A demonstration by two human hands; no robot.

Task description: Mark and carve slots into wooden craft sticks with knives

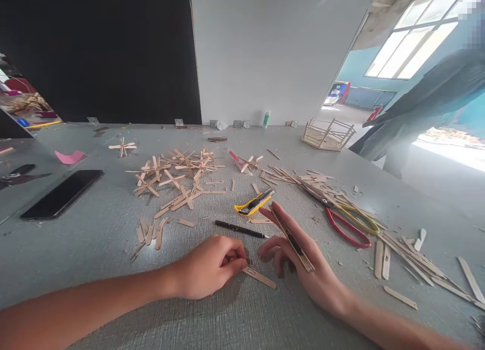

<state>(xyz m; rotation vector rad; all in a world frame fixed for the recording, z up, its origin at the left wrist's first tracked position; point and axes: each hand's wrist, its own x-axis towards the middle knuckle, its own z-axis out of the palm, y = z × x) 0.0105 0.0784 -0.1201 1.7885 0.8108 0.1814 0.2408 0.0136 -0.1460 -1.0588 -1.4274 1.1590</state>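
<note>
My left hand [214,266] is closed in a pinch over the end of a wooden craft stick [261,278] lying on the table, which has marks or small cuts near my fingertips. A slim utility knife [291,238] with a dark slider lies along my right hand [299,254], held at the index finger and thumb while the other fingers curl loosely. Just beyond my hands is a black pen [240,229]. Behind it sits a yellow box cutter [253,202].
Joined stick pieces [182,173] lie in a heap at middle left. Scissors [348,223] and loose sticks [409,259] cover the right side. A phone [62,194] is at left; a stick frame [328,135] stands at back right. A person's sleeve [428,97] shows beyond.
</note>
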